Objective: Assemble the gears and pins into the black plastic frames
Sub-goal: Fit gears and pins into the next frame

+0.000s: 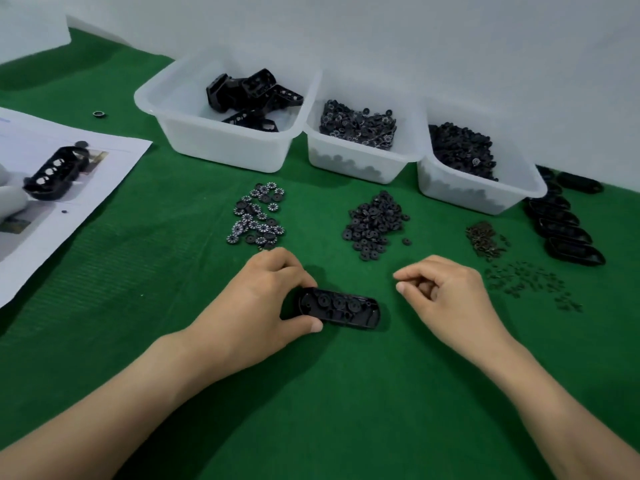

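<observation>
A black plastic frame [341,308] lies flat on the green cloth in front of me. My left hand [263,299] grips its left end between thumb and fingers. My right hand [440,289] hovers just right of the frame with fingers curled; whether it pinches anything is hidden. Beyond the hands lie a pile of white-toothed gears [258,216], a pile of black gears [375,220], a small heap of brownish pins [485,239] and scattered dark pins [533,282].
Three white bins stand at the back: one with frames [221,140], one with toothed gears [360,157], one with black gears [478,188]. A row of black frames [568,233] lies at the right. A printed sheet [52,188] with a frame on it lies at the left.
</observation>
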### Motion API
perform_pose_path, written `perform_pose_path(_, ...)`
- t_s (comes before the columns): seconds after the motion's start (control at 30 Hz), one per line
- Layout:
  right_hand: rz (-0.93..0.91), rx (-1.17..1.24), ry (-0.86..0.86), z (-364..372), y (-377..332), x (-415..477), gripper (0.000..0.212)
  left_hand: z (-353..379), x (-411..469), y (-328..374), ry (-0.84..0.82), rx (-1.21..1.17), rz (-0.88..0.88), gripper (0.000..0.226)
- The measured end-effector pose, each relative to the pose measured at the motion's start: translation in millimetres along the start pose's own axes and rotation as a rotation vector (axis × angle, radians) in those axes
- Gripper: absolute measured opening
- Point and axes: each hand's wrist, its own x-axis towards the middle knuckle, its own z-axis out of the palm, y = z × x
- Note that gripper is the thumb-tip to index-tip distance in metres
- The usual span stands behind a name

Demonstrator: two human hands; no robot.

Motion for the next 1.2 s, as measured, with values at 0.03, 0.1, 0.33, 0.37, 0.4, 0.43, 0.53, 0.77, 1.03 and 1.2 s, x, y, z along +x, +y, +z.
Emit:
perform_pose_path(0.03, 0.019, -0.020, 0.011, -1, 4, 3, 0.009, 6, 6, 6, -0.010, -0.004, 0.016, 0.043)
perform_pose_path(0.1, 0.048, -0.054, 0.021, -2, 10, 10, 0.007, 16, 15, 18, -0.025, -0.017, 0.041, 0.045)
perform_pose_path(0.33, -0.028, -0.046, -0.024, 11, 6, 37, 0.010, 39, 30, 37, 0.002, -0.062, 0.025, 0.045)
perform_pose_path(0.37, -0.032, -0.046, -0.033, 13, 5, 41, 0.011, 39, 28, 35, 0.008, -0.080, 0.011, 0.044)
perform_pose_path(0.4, -0.032, -0.039, -0.040, 14, 4, 44, 0.012, 39, 27, 33, 0.010, -0.099, -0.001, 0.043)
perform_pose_path(0.43, -0.030, -0.025, -0.047, 16, 3, 46, 0.010, 38, 26, 32, 0.011, -0.116, -0.012, 0.042)
perform_pose_path(0.53, -0.011, 0.050, -0.081, 15, 2, 49, 0.006, 37, 25, 30, 0.007, -0.146, -0.026, 0.040)
perform_pose_path(0.77, 0.022, 0.171, -0.185, 2, 9, 31, 0.018, 34, 25, 27, -0.028, -0.166, -0.027, 0.042)
perform_pose_path(1.03, -0.011, 0.120, -0.151, 6, 6, 33, 0.012, 34, 25, 25, -0.037, -0.166, -0.030, 0.045)
perform_pose_path(1.2, -0.063, 0.222, -0.150, -2, 1, 25, 0.012, 35, 25, 25, -0.027, -0.178, -0.031, 0.045)
